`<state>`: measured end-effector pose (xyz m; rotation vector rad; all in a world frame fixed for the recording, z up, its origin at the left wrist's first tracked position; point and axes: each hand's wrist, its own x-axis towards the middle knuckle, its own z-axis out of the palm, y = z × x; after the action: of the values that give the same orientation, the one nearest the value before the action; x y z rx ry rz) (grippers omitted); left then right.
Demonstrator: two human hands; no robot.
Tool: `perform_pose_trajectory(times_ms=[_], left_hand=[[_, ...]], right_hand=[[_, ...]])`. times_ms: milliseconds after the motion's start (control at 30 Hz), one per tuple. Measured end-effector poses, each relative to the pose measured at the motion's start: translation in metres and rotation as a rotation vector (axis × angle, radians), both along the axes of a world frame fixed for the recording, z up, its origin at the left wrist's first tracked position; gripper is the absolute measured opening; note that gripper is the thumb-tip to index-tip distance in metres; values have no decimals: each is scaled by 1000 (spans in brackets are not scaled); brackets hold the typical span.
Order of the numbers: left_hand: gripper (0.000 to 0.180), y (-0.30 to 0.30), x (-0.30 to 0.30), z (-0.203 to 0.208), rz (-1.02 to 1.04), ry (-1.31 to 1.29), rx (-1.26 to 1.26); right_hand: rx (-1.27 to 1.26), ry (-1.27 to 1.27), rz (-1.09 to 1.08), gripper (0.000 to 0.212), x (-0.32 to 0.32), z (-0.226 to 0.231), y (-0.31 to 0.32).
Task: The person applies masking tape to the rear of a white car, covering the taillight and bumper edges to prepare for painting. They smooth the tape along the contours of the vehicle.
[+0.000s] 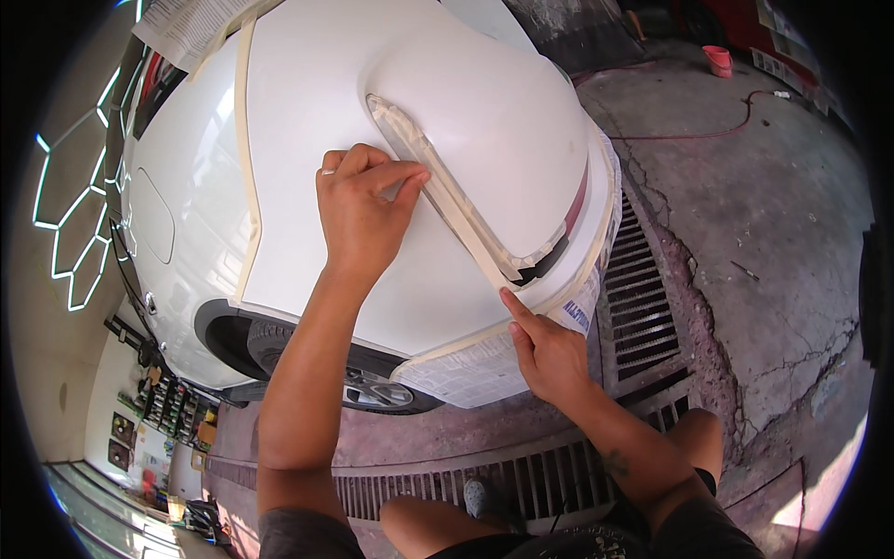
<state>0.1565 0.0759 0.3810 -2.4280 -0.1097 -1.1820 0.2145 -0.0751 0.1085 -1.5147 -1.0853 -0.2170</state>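
My left hand (366, 212) is closed in a pinch at the upper part of a strip of masking tape (470, 244). This strip runs down along the edge of a long narrow recess (400, 140) in the white car body (503, 102). At the strip's lower end, the outstretched index finger of my right hand (549, 352) touches the tape, its thumb apart and the other fingers curled. More tape lines the recess and bends around its lower corner, next to a dark gap (543, 265). A ring sits on a left finger.
Masking paper (466, 371) covers the car's lower edge, and a tape line (248, 168) crosses the panel. Below are a wheel (380, 391) and floor grates (643, 289). A red bucket (717, 61) and a hose (708, 137) lie farther off on cracked concrete.
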Motion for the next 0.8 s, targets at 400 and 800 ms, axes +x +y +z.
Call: perform_pose_trajectory(times_ms=[400,800], left_hand=[[49,14,-28,-7,63,272,531],[86,29,-37,-28,284,388,622]], right_hand=[[-36,-64,-43,57,0,-5,6],[-233,-74,-48,64,7,11,8]])
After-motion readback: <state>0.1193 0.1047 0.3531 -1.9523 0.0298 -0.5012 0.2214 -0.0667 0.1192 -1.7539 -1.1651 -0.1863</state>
